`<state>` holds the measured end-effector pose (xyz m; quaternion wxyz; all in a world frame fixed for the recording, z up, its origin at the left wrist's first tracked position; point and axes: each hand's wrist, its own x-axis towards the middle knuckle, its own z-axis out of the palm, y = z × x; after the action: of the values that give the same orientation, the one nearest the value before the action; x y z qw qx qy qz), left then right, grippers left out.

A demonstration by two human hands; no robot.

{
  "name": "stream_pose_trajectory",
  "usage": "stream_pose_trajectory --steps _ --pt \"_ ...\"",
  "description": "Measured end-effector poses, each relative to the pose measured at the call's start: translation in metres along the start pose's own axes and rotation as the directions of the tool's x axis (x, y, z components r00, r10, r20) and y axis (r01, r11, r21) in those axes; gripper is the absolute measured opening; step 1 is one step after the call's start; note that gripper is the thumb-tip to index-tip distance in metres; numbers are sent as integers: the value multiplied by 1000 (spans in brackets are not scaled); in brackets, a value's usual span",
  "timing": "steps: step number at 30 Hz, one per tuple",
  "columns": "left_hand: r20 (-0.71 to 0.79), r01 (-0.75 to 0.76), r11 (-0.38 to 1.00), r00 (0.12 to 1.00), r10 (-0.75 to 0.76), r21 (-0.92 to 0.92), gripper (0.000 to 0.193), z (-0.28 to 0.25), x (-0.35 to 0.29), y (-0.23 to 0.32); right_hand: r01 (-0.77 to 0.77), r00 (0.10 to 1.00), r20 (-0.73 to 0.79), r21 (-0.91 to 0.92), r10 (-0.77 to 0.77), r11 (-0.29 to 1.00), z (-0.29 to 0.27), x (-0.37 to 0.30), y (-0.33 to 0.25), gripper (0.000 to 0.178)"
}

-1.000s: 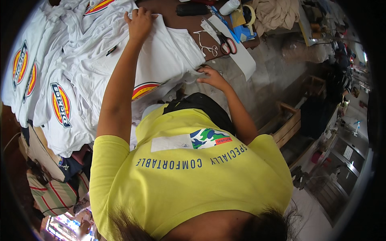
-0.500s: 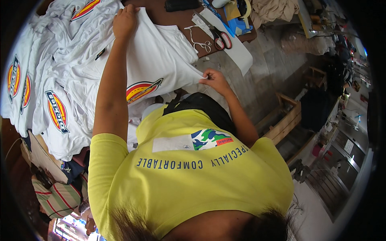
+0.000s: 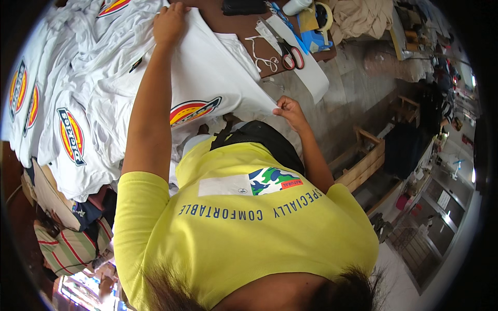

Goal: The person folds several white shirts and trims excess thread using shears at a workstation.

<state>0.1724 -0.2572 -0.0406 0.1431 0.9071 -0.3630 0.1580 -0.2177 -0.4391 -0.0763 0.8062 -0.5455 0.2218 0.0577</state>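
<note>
A white T-shirt (image 3: 207,65) with a red, yellow and black print is stretched between my hands, over the brown table's edge. At its far end my left hand (image 3: 170,26) has its fingers curled over the fabric, gripping it. My right hand (image 3: 291,113) pinches the near right corner of the shirt between thumb and fingers, off the table. A heap of white printed shirts (image 3: 96,96) spreads to the left, right beside my left forearm.
Red-and-black scissors (image 3: 292,58), a white paper strip (image 3: 311,78) and white cord (image 3: 264,61) lie on the brown table (image 3: 228,23). Near them is a blue tape dispenser (image 3: 315,41). A wooden frame (image 3: 365,166) stands right. Striped fabric (image 3: 75,249) lies lower left.
My right hand has moved a little right and down, drawing the shirt's corner along and pulling the fabric tauter. The left hand keeps its hold, and the view has shifted slightly.
</note>
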Motion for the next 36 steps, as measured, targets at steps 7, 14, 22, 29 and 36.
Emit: stream_pose_trajectory --steps 7,14,22,29,36 --pt "-337 -9 997 941 -19 -82 18 -29 -32 1 270 913 129 -902 -386 338 52 27 -62 28" --pt "-187 391 920 902 -390 -31 27 -105 -222 -27 565 736 568 -815 -369 -127 147 96 -69 44" --pt "64 434 840 877 -477 325 53 -114 -244 -93 397 710 541 -836 -452 -378 200 220 -62 61" --pt "-71 439 783 886 -458 440 53 -108 -195 -163 333 717 474 -877 -510 -347 216 274 -82 65" --pt "-97 320 928 947 -306 194 35 -123 -185 -195 311 769 428 -899 -474 -307 219 279 -86 65"
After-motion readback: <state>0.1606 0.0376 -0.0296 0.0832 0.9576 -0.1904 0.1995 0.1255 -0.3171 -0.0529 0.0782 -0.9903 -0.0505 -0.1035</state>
